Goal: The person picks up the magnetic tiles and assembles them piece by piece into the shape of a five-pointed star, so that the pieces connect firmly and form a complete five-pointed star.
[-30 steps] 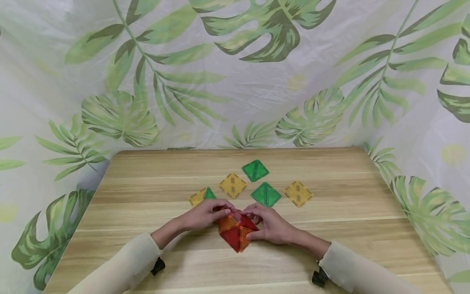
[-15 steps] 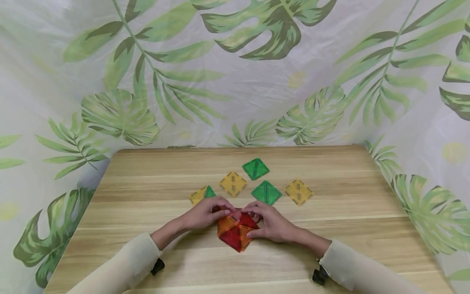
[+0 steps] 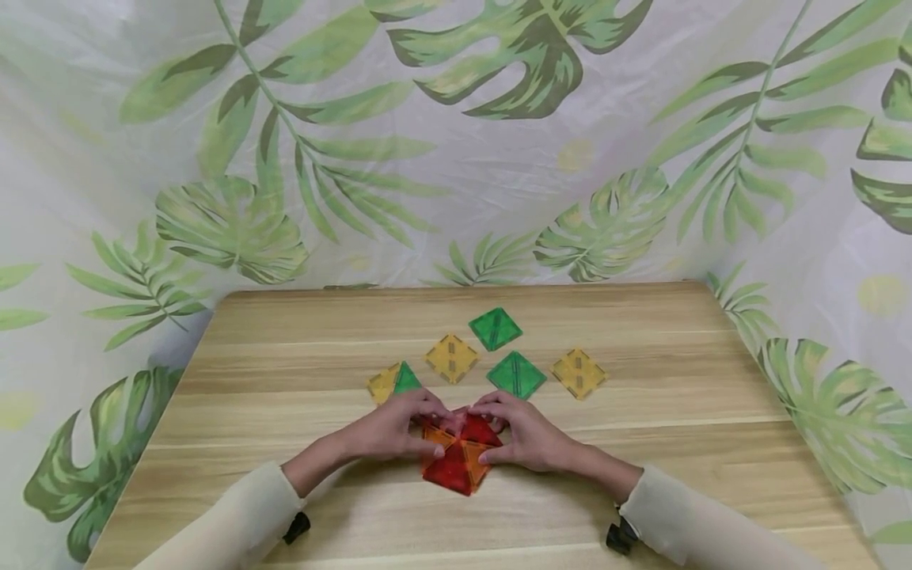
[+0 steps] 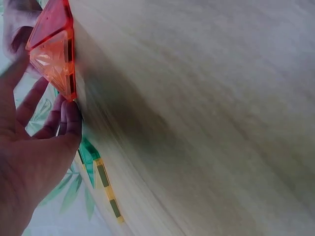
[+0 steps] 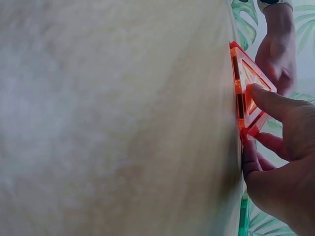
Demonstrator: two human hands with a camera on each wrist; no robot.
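Note:
A low, peaked shape of red and orange translucent magnetic tiles (image 3: 450,470) stands on the table between both hands. My left hand (image 3: 390,423) grips its left side, with the thumb on the front faces and the fingers along the far edge. In the left wrist view those fingertips are right at the lower corner of an orange triangle (image 4: 55,58). From the right, my right hand (image 3: 530,435) holds the shape, its thumb pressed on an orange tile (image 5: 252,78) and its fingers around the back edge. The hands partly hide the far tiles.
Beyond the hands, two green squares of paired triangles (image 3: 517,375) and two yellow ones (image 3: 580,374) lie flat on the wooden table (image 3: 641,507). A yellow-and-green pair (image 3: 385,381) lies close to the left hand. A leaf-print cloth (image 3: 470,174) hangs behind.
My left thumb has come down from the upper left edge to the front faces. The tile shape has turned slightly, its front corner shifting right. My right hand stays about where it was.

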